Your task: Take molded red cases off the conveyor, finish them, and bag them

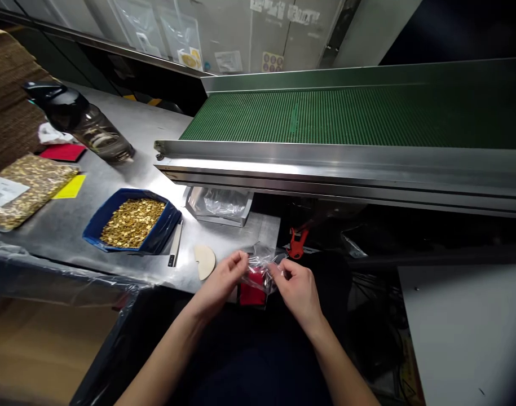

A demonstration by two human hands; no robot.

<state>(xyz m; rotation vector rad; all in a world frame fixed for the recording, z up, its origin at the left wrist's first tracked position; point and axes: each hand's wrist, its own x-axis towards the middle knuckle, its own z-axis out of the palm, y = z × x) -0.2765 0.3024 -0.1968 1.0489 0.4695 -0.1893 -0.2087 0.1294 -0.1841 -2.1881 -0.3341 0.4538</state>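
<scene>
A clear plastic bag [263, 258] is stretched between my two hands in front of my body. My left hand [224, 276] pinches its left side, fingers closed. On the other side my right hand [298, 285] pinches the bag between thumb and fingers. Just below the bag shows a red flat piece [252, 294]; whether it is inside the bag I cannot tell. Left of my left hand lies a pale, notched half-round piece [204, 262] on the metal table [151, 276]. A cutter knife [175, 243] lies farther left.
A blue bin [92, 234] of small gold pieces stands left, with a dark water bottle [95, 127] behind it. A green conveyor belt [325, 115] in a metal frame crosses ahead. Under its edge sits a tray [241, 217] of clear bags; an orange-red tool [298, 242] is near my right hand.
</scene>
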